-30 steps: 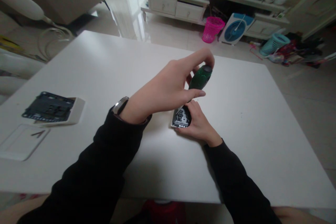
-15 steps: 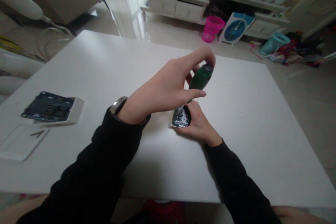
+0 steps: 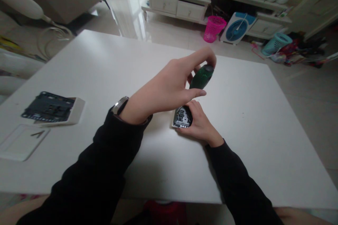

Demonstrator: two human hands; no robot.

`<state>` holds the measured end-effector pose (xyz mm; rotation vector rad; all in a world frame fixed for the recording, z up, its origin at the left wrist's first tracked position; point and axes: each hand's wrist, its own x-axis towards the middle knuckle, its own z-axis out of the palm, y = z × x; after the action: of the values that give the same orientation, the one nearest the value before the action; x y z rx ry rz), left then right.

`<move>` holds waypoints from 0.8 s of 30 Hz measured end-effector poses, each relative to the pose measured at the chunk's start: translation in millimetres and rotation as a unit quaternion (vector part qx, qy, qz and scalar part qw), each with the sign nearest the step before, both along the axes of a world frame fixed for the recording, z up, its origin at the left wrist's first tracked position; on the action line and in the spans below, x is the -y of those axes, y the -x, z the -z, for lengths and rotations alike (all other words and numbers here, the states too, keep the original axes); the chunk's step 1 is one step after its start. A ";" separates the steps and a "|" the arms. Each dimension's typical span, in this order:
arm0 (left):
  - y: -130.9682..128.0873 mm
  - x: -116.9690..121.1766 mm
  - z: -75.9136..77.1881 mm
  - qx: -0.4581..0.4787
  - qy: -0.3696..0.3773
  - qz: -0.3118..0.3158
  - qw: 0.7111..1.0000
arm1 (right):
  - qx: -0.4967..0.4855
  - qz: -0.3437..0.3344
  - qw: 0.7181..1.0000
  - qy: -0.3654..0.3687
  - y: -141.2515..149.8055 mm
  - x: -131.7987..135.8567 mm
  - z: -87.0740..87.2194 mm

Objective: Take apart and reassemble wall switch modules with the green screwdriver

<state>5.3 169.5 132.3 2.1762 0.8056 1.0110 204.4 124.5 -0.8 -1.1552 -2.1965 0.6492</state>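
My left hand (image 3: 174,84), with a watch at the wrist, is closed around the green handle of a screwdriver (image 3: 202,77). The handle leans, its dark butt end up and to the right under a bent finger. Most of the shaft is hidden behind the hand. Below it, a small white-edged device (image 3: 182,117) with a black panel of moulded slots lies on the table. Fingers and thumb of my right hand (image 3: 200,124) grip its right side and cover part of it. Whether the screwdriver's tip touches the panel I cannot tell.
On the white table (image 3: 253,147), a white housing (image 3: 77,111) with a dark panel stands at the left. Near it lies a white cover (image 3: 25,144) with small dark pieces on top. Beyond the table are a pink basket (image 3: 213,30) and a blue-and-white fan (image 3: 236,30).
My left thumb and the screwdriver have shifted very slightly, and less of the shaft shows beside the panel. My right hand and the device stay in place.
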 end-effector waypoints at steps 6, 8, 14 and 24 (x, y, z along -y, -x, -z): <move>-0.2 1.4 -2.8 0.003 0.007 0.003 1.000 | -0.001 0.003 1.000 0.004 0.2 0.1 -1.0; -0.3 1.7 -2.6 0.005 0.011 0.009 1.000 | -0.004 0.001 1.000 0.011 0.5 -0.2 -1.2; -0.5 0.6 0.0 0.006 0.010 0.011 1.000 | -0.007 0.000 1.000 0.010 0.3 -0.9 0.3; 0.4 0.4 0.1 0.000 0.005 0.001 1.000 | 0.002 0.002 1.000 -0.001 0.2 0.1 -0.3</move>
<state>4.9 169.1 132.2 2.1677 0.8073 1.0038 204.2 124.4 -0.5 -1.1608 -2.1969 0.6441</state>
